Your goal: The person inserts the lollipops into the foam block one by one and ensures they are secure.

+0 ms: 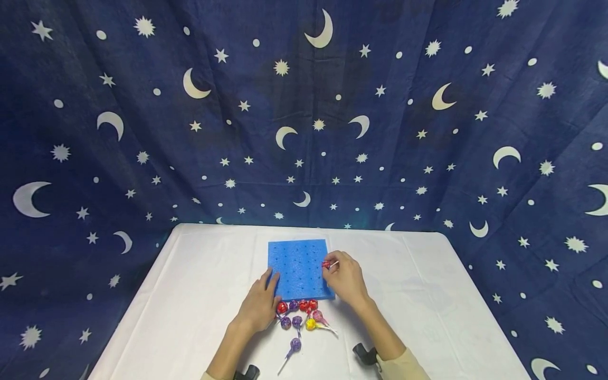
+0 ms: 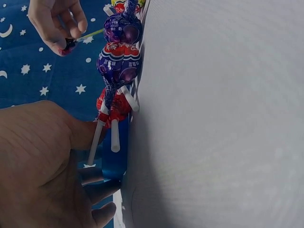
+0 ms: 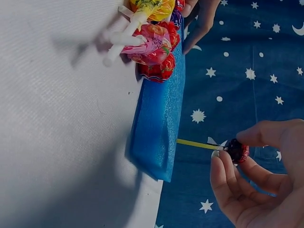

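A blue foam block (image 1: 299, 269) dotted with small holes lies flat on the table. My right hand (image 1: 345, 277) is over its right side and pinches a lollipop (image 3: 236, 151) with a dark and red wrapper by its head. In the right wrist view the yellowish stick runs to the block's upper face; whether its end sits in a hole cannot be told. My left hand (image 1: 258, 305) rests against the block's left edge, fingers extended, thumb close to a red lollipop (image 1: 282, 307). Purple lollipops (image 2: 118, 64) lie along the block's near edge.
Nearer to me are a yellow lollipop (image 1: 311, 324), a pink lollipop (image 1: 317, 316) and a separate purple lollipop (image 1: 295, 344), their sticks pointing various ways. A white cloth covers the table (image 1: 214, 274). Behind hangs a dark blue curtain (image 1: 256, 184) with moons and stars.
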`<state>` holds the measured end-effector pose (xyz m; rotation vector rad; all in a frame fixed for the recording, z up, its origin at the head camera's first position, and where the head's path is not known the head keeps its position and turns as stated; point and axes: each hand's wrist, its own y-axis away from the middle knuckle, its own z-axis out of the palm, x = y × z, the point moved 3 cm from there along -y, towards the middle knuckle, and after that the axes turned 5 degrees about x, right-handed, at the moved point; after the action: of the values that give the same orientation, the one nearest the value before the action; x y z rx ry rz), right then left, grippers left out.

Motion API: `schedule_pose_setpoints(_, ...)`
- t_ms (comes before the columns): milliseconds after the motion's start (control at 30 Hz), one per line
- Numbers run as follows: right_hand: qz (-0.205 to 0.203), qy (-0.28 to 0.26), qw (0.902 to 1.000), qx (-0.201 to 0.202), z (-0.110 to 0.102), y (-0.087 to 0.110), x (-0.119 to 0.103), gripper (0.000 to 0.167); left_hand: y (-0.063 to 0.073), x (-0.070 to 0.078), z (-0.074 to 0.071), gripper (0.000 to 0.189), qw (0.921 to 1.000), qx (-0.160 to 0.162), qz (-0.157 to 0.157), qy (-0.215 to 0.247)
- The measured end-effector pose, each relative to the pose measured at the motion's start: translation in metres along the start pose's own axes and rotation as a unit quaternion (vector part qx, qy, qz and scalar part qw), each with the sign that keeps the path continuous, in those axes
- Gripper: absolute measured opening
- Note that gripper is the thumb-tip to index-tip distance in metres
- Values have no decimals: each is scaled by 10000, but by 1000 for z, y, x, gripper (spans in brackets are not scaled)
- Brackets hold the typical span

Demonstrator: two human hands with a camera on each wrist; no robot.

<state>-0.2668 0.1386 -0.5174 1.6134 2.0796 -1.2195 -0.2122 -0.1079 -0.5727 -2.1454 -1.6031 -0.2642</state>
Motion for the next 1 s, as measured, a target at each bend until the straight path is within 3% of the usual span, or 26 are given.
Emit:
schedule_pose_setpoints(533, 106, -350, 9990, 267, 7, -11, 1, 22, 0, -1, 0, 59, 10000, -21, 38, -87)
schedule_pose_setpoints(1000, 121, -446, 9986, 272, 13, -20, 1, 21, 0, 2, -2, 59, 9999, 75, 81, -92)
